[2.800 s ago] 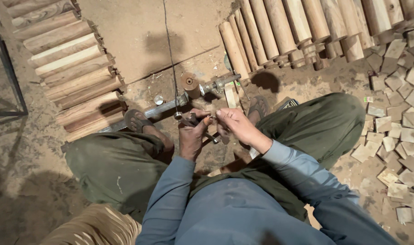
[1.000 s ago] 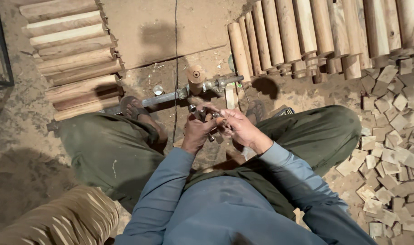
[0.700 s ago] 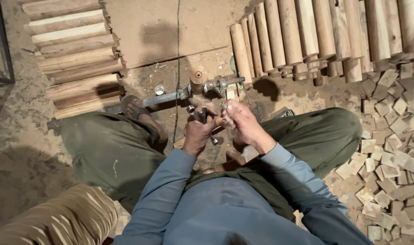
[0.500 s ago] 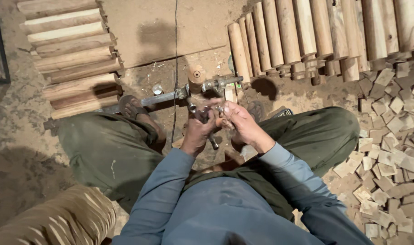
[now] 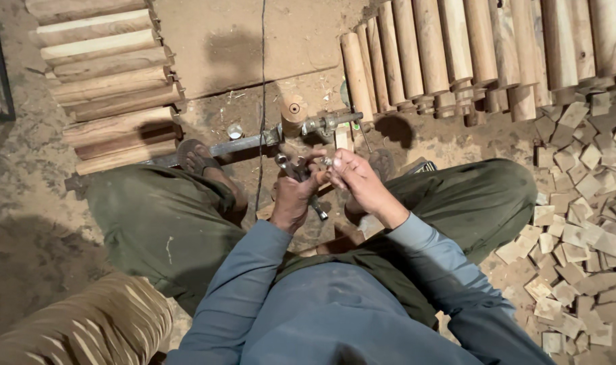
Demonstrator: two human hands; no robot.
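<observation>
Dusty floor (image 5: 44, 203); hands (image 5: 328, 179) stay at wrench (image 5: 298, 182).

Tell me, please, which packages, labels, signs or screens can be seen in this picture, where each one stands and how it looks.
None are in view: no package, label, sign or screen.
What does show is bare wood and metal: pale round wooden rods, a grey metal bar tool on the dirt floor, and small square wooden offcuts at the right.
</observation>
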